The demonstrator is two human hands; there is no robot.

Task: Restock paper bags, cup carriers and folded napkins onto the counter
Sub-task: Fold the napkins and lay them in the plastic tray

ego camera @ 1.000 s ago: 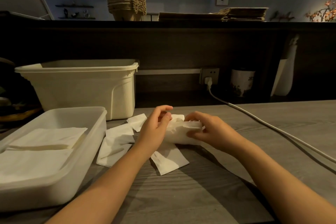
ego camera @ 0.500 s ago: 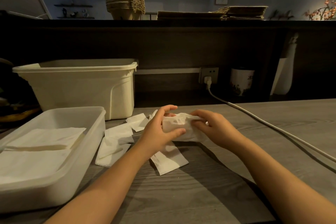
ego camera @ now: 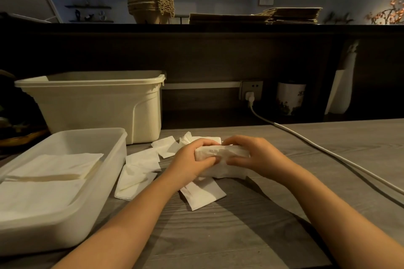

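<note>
White napkins (ego camera: 220, 152) sit gripped between left hand (ego camera: 192, 162) and right hand (ego camera: 258, 156); loose napkins (ego camera: 142, 167) beside a tray (ego camera: 105, 192).

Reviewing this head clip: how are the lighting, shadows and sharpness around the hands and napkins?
Head view: dim, warm light, the counter front nearly black. Head view: left hand, right hand and the napkin stack they grip look sharp. Head view: soft forearm shadows on the table, wide-angle stretch toward the bottom corners.

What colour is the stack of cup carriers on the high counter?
Brown, like raw cardboard; the cup carriers show best in the head view.
</note>
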